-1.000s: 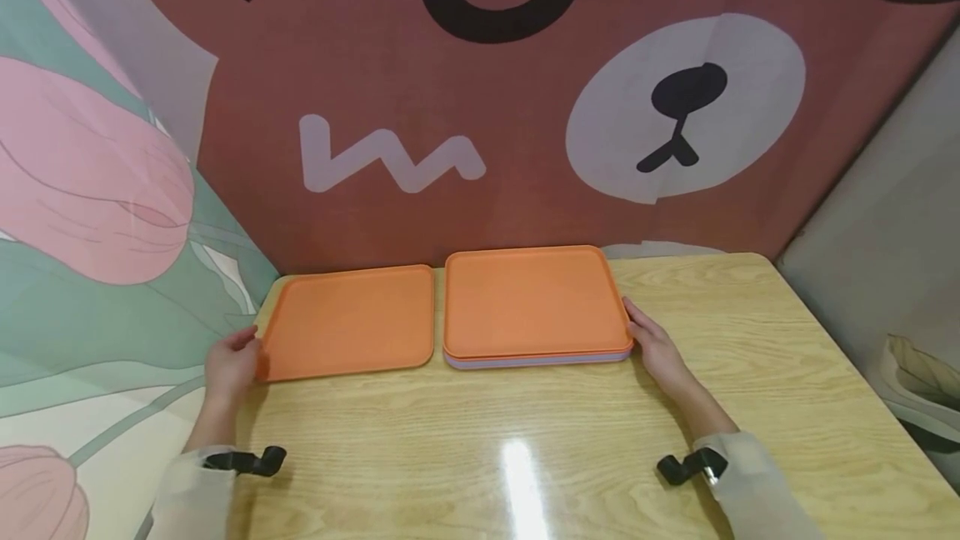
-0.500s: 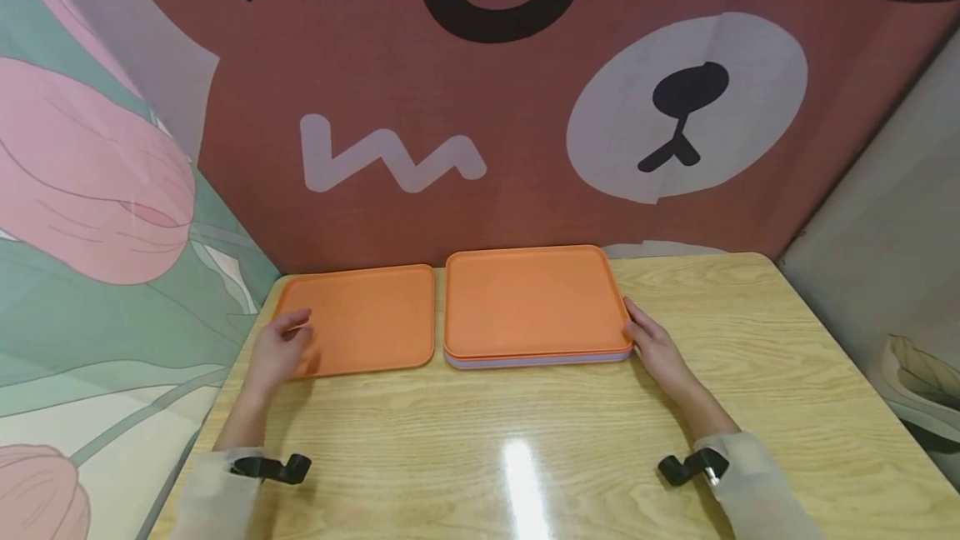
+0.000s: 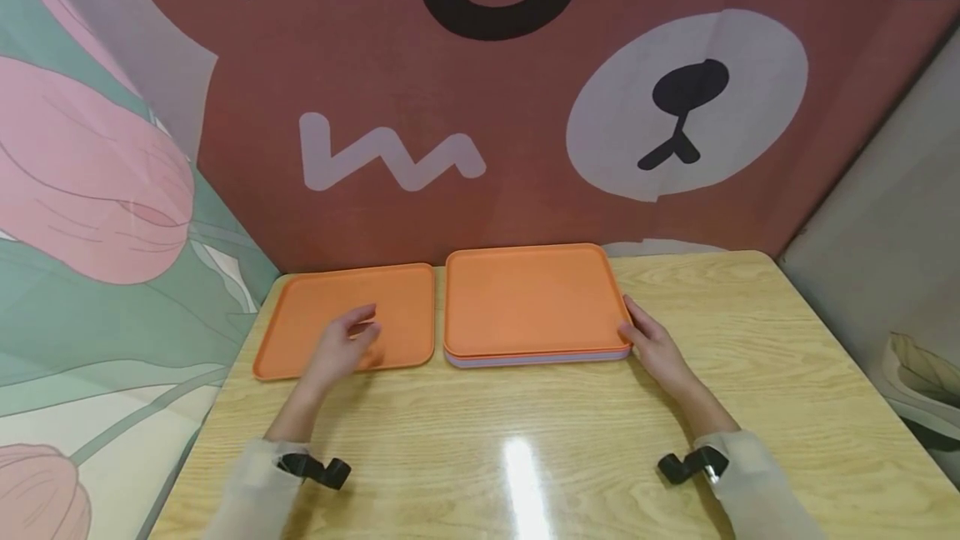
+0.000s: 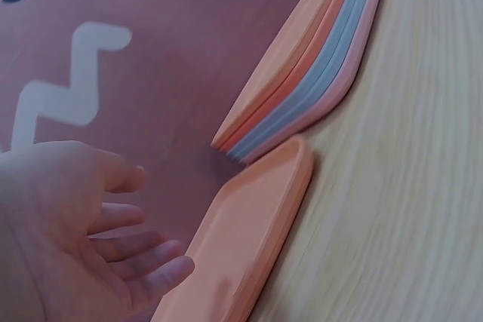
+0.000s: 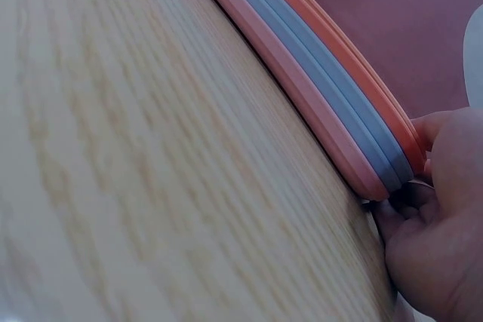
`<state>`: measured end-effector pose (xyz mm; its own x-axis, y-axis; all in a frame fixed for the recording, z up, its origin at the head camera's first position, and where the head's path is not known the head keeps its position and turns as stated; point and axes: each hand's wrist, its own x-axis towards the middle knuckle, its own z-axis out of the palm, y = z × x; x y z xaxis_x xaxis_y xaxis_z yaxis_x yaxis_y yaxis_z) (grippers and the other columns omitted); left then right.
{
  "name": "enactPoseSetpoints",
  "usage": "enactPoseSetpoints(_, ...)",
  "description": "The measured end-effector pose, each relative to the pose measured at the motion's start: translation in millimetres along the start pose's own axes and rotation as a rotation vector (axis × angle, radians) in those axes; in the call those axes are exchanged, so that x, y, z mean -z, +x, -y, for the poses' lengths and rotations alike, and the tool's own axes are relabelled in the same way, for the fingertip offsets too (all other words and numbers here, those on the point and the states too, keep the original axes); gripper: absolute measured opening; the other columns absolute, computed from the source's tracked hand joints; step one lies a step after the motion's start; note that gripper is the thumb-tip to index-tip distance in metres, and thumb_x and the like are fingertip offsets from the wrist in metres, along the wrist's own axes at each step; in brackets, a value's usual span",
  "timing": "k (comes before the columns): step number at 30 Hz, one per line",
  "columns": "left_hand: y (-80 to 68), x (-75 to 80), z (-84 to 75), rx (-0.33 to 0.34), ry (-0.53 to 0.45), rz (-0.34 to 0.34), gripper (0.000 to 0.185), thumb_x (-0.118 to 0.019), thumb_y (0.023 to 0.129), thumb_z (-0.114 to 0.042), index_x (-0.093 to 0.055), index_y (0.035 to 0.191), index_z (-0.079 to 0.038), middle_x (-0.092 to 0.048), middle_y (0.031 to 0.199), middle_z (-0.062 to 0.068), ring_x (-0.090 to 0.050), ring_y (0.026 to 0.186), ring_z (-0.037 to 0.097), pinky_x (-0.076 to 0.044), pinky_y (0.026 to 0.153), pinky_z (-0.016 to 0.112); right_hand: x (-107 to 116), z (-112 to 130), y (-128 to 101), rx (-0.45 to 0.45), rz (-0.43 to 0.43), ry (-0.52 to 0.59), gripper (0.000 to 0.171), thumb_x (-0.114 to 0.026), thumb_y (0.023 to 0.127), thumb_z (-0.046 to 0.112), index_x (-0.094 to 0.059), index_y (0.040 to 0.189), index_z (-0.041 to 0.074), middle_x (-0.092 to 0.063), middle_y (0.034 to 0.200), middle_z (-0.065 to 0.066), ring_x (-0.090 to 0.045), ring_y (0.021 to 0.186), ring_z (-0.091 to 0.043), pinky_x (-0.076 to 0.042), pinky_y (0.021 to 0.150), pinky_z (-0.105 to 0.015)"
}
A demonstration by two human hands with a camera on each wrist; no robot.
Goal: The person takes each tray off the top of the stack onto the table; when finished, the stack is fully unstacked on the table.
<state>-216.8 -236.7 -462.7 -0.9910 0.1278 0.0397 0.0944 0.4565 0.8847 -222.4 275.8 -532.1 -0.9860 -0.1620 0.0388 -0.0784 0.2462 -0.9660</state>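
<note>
The stack of trays [image 3: 536, 298] sits at the far edge of your worktop [image 3: 450, 432], slightly right of the middle of your head view. From the side you can see orange on top, a redder orange under it, then blue-grey layers, and pink at the bottom. Your right-hand grip [image 3: 654, 348] holds the stack by its near right corner, the thumb at the upper rim and the other fingers curled in lower down. Just beside the stack, on its left, an orange tray [image 3: 341, 294] lies flat, with a narrow strip of worktop between the two. Your left-hand grip [image 3: 337, 350] is over the near part of that tray, fingers relaxed and slightly bent, holding nothing; you can't tell whether a fingertip touches it. You wear pale sleeves [image 3: 753, 473], with a black wrist mount [image 3: 315, 469] at your left cuff and another at your right. Behind the trays hangs a reddish-brown backdrop [image 3: 375, 223] printed with a white zigzag [image 3: 390, 152] and an animal's muzzle [image 3: 686, 107]. To your left is a green covering with pink flowers [image 3: 97, 173].
</note>
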Motion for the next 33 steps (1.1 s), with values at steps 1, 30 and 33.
enactPoseSetpoints(1, 1.3, -4.1, -0.8, -0.003, -0.008, 0.016, 0.048, -0.056, 0.105, -0.009, -0.044, 0.145, 0.013, -0.046, 0.147, 0.034, -0.055, 0.127, 0.046, -0.057, 0.092, 0.046, 0, 0, 0, 0.0, -0.002, -0.005, 0.066, -0.047, 0.11, 0.025, -0.013, 0.162, 0.003, -0.009, 0.169, -0.016, -0.007, 0.154, -0.035, -0.023, 0.102, 0.001)
enactPoseSetpoints(30, 14.2, -105.7, -19.8, -0.046, -0.036, 0.061, 0.062, -0.064, 0.099, -0.001, -0.033, 0.15, 0.017, -0.047, 0.144, 0.035, -0.051, 0.131, 0.044, -0.049, 0.104, 0.047, -3, 5, 2, -0.006, -0.005, 0.026, 0.067, -0.051, 0.107, 0.006, -0.013, 0.162, 0.003, -0.008, 0.169, -0.017, -0.007, 0.154, -0.035, -0.022, 0.114, -0.011)
enactPoseSetpoints(33, 13.4, -107.1, -20.2, -0.035, -0.042, 0.071, 0.061, -0.062, 0.1, -0.002, -0.032, 0.15, 0.017, -0.045, 0.147, 0.035, -0.048, 0.135, 0.044, -0.047, 0.106, 0.048, -3, 7, 2, -0.025, -0.02, 0.011, 0.067, -0.049, 0.104, 0.0, -0.015, 0.162, 0.003, -0.01, 0.168, -0.017, -0.009, 0.153, -0.035, -0.022, 0.116, -0.017)
